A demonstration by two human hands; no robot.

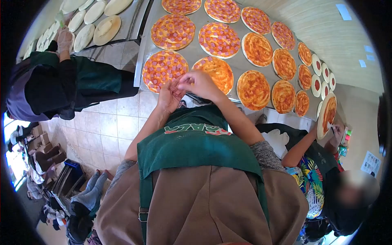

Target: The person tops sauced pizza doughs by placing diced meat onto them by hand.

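Observation:
My left hand is turned palm up, fingers curled into a cup, at the near edge of the metal table. My right hand reaches across to it, thumb and fingers pinched together over the left palm. What either hand holds is too small to make out. Just beyond the left hand is a pizza base covered with sauce and diced pink ham. Partly behind my right hand lies another sauced base, with a few ham cubes along its far left side.
Several ham-topped bases and sauce-only bases fill the metal table. At right, a co-worker holds a sauced base near pale bases with red centres. Another person's gloved hand is by plain dough rounds at left.

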